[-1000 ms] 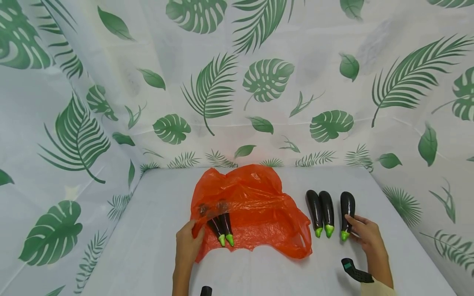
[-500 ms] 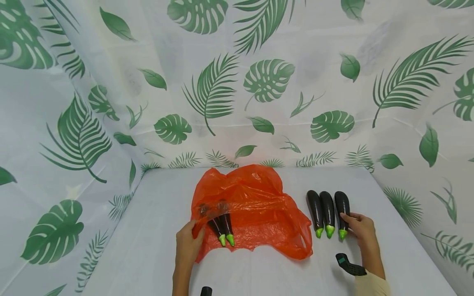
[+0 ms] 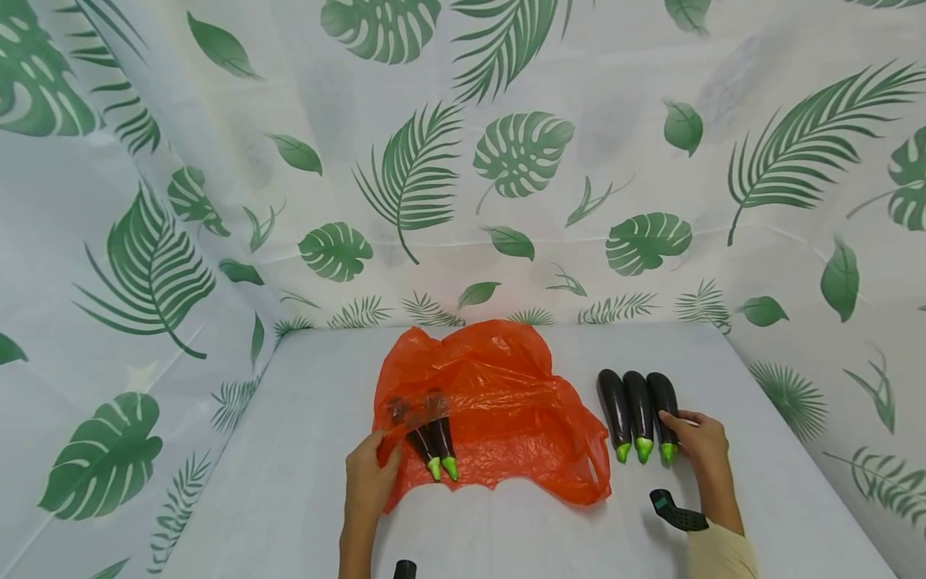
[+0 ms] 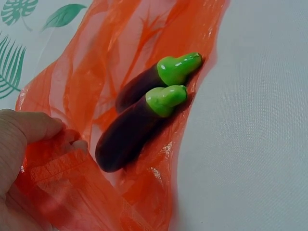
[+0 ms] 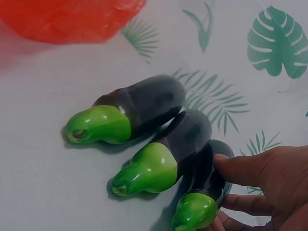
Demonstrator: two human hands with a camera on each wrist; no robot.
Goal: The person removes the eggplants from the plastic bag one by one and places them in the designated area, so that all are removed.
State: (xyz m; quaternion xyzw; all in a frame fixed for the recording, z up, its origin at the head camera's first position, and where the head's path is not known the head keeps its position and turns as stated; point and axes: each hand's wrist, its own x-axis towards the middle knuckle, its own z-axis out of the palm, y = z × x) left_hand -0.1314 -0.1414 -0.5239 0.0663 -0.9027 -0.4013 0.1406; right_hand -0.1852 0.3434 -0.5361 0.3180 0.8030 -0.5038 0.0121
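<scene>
My left hand (image 3: 367,479) pinches the left edge of a red plastic bag (image 3: 499,458) lying on the table. Two eggplants with green stems lie in the bag's mouth, one (image 4: 130,137) nearest my fingers in the left wrist view, their far ends under the red film. To the bag's right, three more eggplants stand side by side in a row: a left one (image 3: 614,410), a middle one (image 3: 639,412) and a right one (image 3: 661,396). Around the right one my right hand (image 3: 703,441) has its thumb and fingers, gripping it from the right side.
A white table (image 3: 289,450) carries everything. Behind it and at both sides hang white sheets (image 3: 434,297) printed with green leaves. A black device (image 3: 678,511) is on my right wrist, and another black piece (image 3: 405,569) shows at the bottom edge.
My right hand has moved left with the right eggplant, closing the gap to the middle one. The left hand and the bag have stayed in place.
</scene>
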